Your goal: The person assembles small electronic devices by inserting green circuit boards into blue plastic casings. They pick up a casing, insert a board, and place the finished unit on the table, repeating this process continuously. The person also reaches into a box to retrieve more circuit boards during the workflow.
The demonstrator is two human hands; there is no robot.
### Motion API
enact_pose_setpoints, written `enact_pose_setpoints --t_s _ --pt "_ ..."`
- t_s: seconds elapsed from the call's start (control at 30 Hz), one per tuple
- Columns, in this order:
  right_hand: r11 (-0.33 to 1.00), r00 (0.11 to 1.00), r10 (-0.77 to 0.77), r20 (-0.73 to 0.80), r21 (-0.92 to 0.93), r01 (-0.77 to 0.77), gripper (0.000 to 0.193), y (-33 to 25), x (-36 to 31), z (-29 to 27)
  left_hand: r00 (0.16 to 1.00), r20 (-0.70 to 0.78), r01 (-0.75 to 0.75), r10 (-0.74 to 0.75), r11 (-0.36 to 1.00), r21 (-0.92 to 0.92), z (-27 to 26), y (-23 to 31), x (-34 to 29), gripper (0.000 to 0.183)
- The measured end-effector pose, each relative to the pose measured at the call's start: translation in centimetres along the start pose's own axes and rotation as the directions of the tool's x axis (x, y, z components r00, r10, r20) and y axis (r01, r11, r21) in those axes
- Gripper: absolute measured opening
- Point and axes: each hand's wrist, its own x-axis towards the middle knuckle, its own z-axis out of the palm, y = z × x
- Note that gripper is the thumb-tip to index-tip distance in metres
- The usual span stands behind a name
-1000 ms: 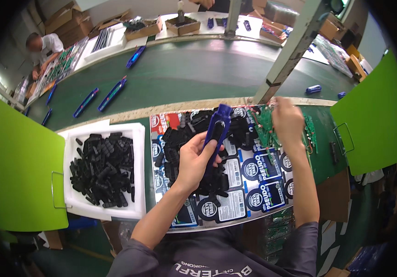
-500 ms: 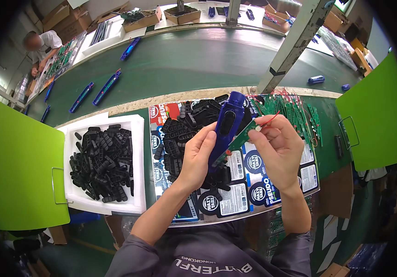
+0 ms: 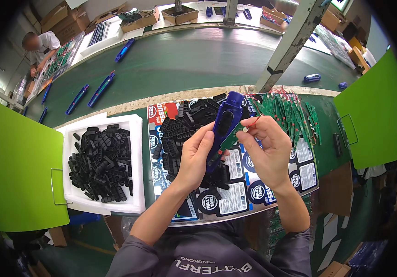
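Observation:
My left hand is closed round a long blue plastic housing, tilted with its narrow end pointing away from me. A black oval pad sits in an opening of that housing. Between the thumb and fingers of my right hand is the end of a narrow green circuit board with red wires. Its lower end lies against the housing's right side; whether it is inside cannot be made out. Below both hands, black rubber pads are heaped on a printed sheet.
A white foam tray of black pads stands at left. More green circuit boards lie at right. Green panels flank the bench. Blue housings rest on the belt beyond, near a metal post. Another person works far left.
My right hand has moved left and slightly down, bringing the circuit board closer along the blue housing. My left hand keeps its hold almost unmoved.

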Motion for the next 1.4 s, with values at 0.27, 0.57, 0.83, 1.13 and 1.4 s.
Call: enact_pose_setpoints --t_s 0.27,0.57,0.83,1.13,1.4 --pt "1.0 1.0 0.006 0.0 0.001 -0.006 0.019 -0.1 0.0 -0.2 1.0 0.015 0.024 -0.024 1.0 -0.019 0.2 0.2 0.2 0.047" --pt "1.0 1.0 -0.017 0.006 -0.005 0.017 0.019 -0.2 0.0 -0.3 1.0 0.016 0.024 -0.024 1.0 -0.014 0.4 0.2 0.2 0.046" --pt "1.0 1.0 -0.001 0.007 -0.026 0.002 0.019 -0.4 0.4 -0.5 0.999 0.036 0.038 -0.038 0.999 -0.007 0.5 -0.2 0.2 0.044" --pt "0.932 0.986 -0.147 -0.075 -0.344 0.113 0.026 0.7 0.5 0.4 0.998 0.032 0.058 -0.058 0.998 -0.017 1.4 -0.9 0.1 0.043" --pt "0.985 0.993 -0.027 -0.119 -0.173 0.006 0.071 3.3 0.3 0.9 0.999 0.028 -0.033 0.03 0.993 0.117 2.0 -1.1 0.0 0.042"
